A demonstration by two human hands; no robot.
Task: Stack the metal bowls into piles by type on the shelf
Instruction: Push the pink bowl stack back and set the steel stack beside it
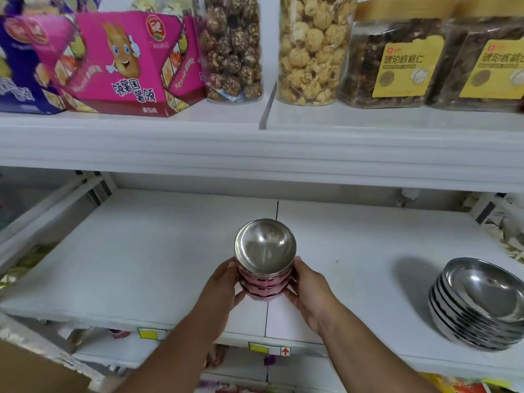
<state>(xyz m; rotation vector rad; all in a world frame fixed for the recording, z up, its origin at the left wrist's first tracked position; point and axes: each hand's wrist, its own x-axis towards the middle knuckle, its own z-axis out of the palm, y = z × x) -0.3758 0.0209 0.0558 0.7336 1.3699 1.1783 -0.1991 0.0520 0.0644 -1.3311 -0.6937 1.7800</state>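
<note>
A pile of several small metal bowls (265,258) with pink outer walls stands on the white lower shelf (158,251), near its front edge at the middle. My left hand (225,282) grips the pile's left side and my right hand (307,287) grips its right side. The top bowl's shiny inside faces up. At the far right of the same shelf sits a second pile of several wider, shallow, plain metal bowls (479,302), leaning a little, untouched.
The upper shelf (255,143) overhangs the bowls and carries a pink snack box (124,63), a purple box (17,66), two clear jars of popcorn balls (309,49) and two walnut jars (397,61). Yellow price tags (259,348) line the shelf's front edge.
</note>
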